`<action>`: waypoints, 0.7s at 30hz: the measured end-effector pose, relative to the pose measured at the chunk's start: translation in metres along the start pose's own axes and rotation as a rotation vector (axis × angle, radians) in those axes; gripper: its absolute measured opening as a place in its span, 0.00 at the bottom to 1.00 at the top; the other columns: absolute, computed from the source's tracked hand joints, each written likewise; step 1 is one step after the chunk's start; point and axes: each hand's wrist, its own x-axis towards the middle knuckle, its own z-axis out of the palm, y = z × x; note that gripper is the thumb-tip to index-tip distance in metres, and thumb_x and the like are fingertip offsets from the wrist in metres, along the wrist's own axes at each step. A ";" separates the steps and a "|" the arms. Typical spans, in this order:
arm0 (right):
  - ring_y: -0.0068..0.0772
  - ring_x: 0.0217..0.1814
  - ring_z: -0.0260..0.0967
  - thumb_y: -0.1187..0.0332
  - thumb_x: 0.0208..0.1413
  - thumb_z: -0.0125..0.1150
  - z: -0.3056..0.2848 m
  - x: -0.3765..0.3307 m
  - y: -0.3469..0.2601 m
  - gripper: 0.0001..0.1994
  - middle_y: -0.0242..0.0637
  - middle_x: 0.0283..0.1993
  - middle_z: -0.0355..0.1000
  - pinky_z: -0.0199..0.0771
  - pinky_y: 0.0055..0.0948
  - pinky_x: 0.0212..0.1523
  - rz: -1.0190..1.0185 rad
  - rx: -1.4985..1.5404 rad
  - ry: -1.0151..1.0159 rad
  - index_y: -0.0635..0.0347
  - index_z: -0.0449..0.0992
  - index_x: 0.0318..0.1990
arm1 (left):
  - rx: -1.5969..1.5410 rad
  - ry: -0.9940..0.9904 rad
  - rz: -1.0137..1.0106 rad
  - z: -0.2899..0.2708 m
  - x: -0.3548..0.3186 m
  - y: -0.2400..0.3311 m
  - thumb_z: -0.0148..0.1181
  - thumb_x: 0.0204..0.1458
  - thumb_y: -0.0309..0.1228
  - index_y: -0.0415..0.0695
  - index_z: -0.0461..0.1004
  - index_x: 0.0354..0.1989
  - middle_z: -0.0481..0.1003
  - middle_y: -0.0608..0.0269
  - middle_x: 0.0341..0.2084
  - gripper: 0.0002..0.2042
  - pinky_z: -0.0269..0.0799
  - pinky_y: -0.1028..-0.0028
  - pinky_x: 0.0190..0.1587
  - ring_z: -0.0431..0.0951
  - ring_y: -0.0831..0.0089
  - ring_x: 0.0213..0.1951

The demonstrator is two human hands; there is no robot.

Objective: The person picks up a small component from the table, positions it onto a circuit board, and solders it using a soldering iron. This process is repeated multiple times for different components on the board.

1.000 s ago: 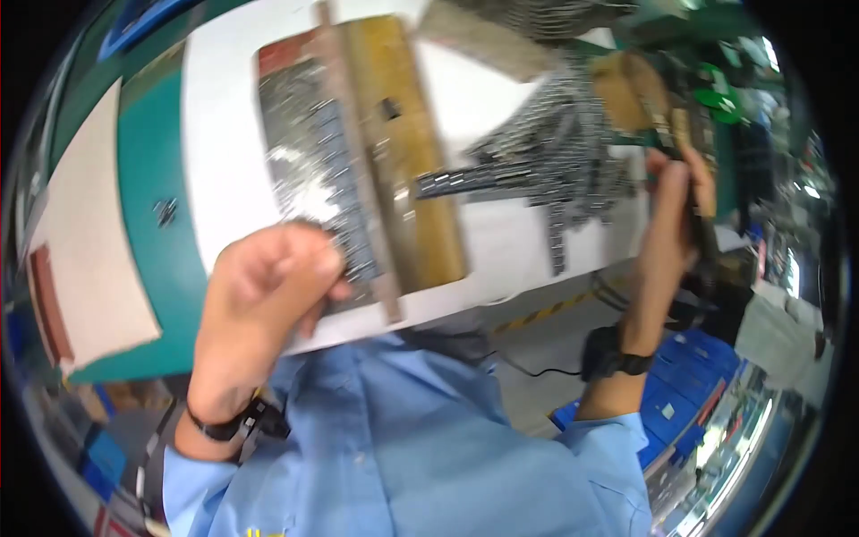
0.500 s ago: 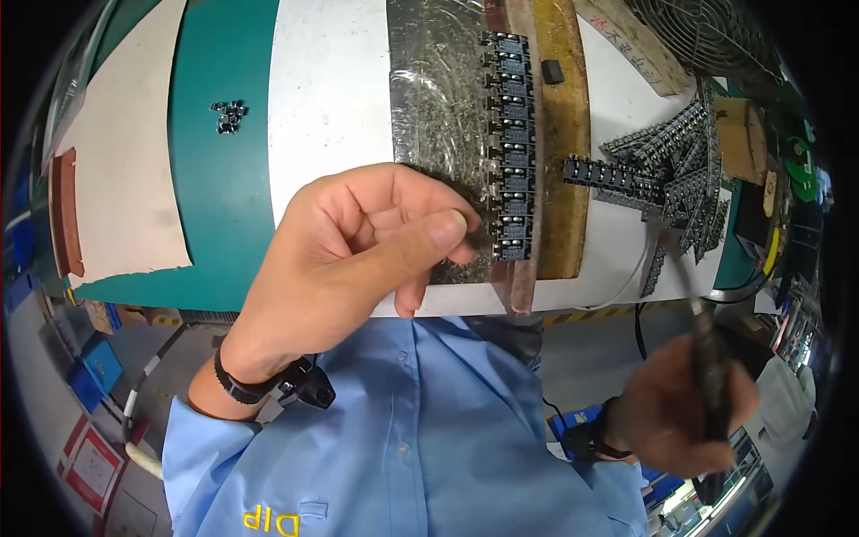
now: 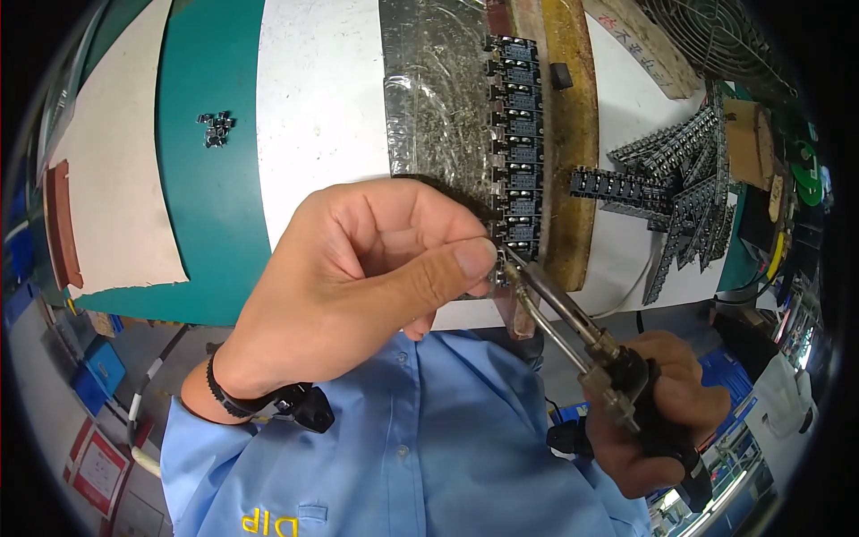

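The right hand [image 3: 687, 400] clasps a soldering iron [image 3: 573, 315] by black parts [image 3: 522, 150] along a brown rail [image 3: 516, 320]; the pinched left hand [image 3: 358, 282] hides any contents from me.

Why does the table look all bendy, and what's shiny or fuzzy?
Head view: the fisheye lens bends the table; head view: white glare streaks the plastic film; head view: the green disc looks soft, the left hand clearer.

Left hand [image 3: 358, 286], fingers [image 3: 438, 213] pinched to thumb [image 3: 438, 273]; right hand [image 3: 691, 403], lower in view, curled
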 end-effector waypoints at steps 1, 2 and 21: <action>0.36 0.21 0.67 0.50 0.48 0.56 0.001 -0.001 0.000 0.25 0.45 0.22 0.69 0.67 0.30 0.25 0.001 0.001 -0.001 0.65 0.60 0.40 | -0.001 0.001 -0.001 0.000 0.000 0.000 0.57 0.50 0.29 0.37 0.70 0.29 0.73 0.63 0.21 0.07 0.61 0.87 0.17 0.67 0.84 0.15; 0.36 0.20 0.67 0.50 0.48 0.56 0.001 -0.002 -0.001 0.25 0.44 0.21 0.69 0.67 0.30 0.24 0.025 0.008 0.024 0.65 0.60 0.39 | -0.006 0.003 -0.008 -0.001 0.001 0.000 0.57 0.50 0.29 0.37 0.70 0.29 0.73 0.63 0.20 0.07 0.61 0.87 0.17 0.67 0.84 0.15; 0.38 0.24 0.66 0.48 0.50 0.51 -0.009 0.002 0.001 0.26 0.51 0.22 0.67 0.68 0.27 0.23 0.034 -0.019 -0.124 0.66 0.60 0.42 | 0.006 0.002 -0.015 -0.003 0.008 -0.007 0.57 0.49 0.27 0.36 0.70 0.28 0.74 0.60 0.19 0.06 0.60 0.87 0.16 0.67 0.84 0.14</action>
